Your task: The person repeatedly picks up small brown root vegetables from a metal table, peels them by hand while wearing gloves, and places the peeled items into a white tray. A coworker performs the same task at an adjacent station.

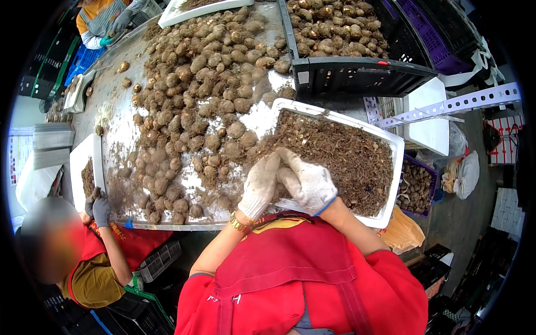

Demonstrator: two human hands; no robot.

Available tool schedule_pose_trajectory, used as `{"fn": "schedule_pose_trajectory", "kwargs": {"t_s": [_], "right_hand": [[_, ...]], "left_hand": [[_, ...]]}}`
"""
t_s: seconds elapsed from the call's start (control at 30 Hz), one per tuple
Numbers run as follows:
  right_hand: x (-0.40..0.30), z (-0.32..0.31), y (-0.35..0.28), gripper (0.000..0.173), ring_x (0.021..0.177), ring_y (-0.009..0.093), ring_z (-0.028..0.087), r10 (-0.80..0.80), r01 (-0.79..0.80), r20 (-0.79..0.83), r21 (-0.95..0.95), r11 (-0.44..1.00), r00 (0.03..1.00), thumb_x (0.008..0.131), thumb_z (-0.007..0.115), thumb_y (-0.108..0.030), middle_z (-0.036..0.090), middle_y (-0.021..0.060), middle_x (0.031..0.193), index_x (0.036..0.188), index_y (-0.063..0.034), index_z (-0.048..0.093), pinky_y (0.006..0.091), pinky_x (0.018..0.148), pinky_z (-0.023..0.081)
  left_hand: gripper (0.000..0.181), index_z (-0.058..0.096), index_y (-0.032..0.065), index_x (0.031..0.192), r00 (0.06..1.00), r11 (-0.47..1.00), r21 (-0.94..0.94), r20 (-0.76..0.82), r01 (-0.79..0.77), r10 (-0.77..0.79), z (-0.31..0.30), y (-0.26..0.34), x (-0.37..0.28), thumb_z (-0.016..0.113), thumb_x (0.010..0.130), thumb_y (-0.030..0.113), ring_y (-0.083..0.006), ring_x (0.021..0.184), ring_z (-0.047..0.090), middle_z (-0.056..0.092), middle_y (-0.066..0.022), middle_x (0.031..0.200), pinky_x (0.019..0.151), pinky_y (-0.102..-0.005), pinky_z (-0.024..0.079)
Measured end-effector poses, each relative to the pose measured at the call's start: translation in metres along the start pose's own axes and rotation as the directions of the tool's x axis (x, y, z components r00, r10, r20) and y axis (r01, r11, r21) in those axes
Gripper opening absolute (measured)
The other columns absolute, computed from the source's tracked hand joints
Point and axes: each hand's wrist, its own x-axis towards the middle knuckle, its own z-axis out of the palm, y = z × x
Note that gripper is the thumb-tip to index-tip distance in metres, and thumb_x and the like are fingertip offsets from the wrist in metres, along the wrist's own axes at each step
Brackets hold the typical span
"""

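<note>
My left hand (260, 182), in a whitish knitted glove, meets my right hand (307, 181) at the near left edge of a white foam box (397, 167). The right glove has a blue cuff edge. Fingers of both hands curl in towards each other, and whatever lies between them is hidden. Brown fibrous root debris (335, 155) fills the box beside my right hand. Beyond my left hand, a broad heap of small hairy taro corms (201, 88) spreads over the metal table (109, 138). A few corms (211, 165) lie nearest my left hand.
A black plastic crate (360, 77) of corms stands at the far right, above a perforated metal bar (452, 104). One co-worker's gloved hands (100, 205) are at a smaller foam box (77, 157) on the left. Another person's gloved hands (119, 25) are at the far left.
</note>
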Motion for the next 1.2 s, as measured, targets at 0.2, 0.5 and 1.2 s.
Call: {"fn": "schedule_pose_trajectory", "kwargs": {"t_s": [0.2,0.5,1.2], "right_hand": [[0.005,0.036,0.025,0.044,0.088,0.030,0.069,0.056,-0.010,-0.095,0.429,0.903,0.994,0.101,0.046,-0.037,0.068,0.0164,0.110,0.130,-0.0058,0.057,0.0383,0.075,0.054],[0.004,0.014,0.050,0.045,0.111,0.021,0.061,0.123,-0.376,0.381,0.714,0.591,0.916,0.095,0.061,-0.027,0.064,0.0122,0.121,0.135,-0.0070,0.055,0.0333,0.095,0.050],[-0.015,0.003,0.008,0.039,0.091,0.022,0.068,-0.037,0.095,-0.264,0.213,0.972,0.964,0.078,0.076,-0.008,0.067,0.0123,0.105,0.115,-0.0056,0.064,0.0315,0.076,0.056]], "left_hand": [[0.022,0.064,0.0064,0.089,0.954,0.898,0.401,-0.147,-0.184,0.262,-0.003,0.022,-0.003,0.058,0.094,0.027,-0.0308,0.058,0.063,0.067,-0.0143,0.078,0.054,-0.0389,0.051],[0.014,0.066,0.0110,0.099,0.934,0.917,-0.218,0.059,-0.333,0.353,0.009,0.011,-0.003,0.063,0.088,0.020,-0.0224,0.071,0.067,0.068,-0.0055,0.082,0.067,-0.0315,0.056],[0.032,0.060,0.0043,0.117,0.994,0.894,-0.436,0.004,0.104,-0.114,-0.004,0.030,-0.009,0.047,0.100,0.028,-0.0090,0.069,0.061,0.062,-0.0034,0.092,0.060,-0.0223,0.053]]}}
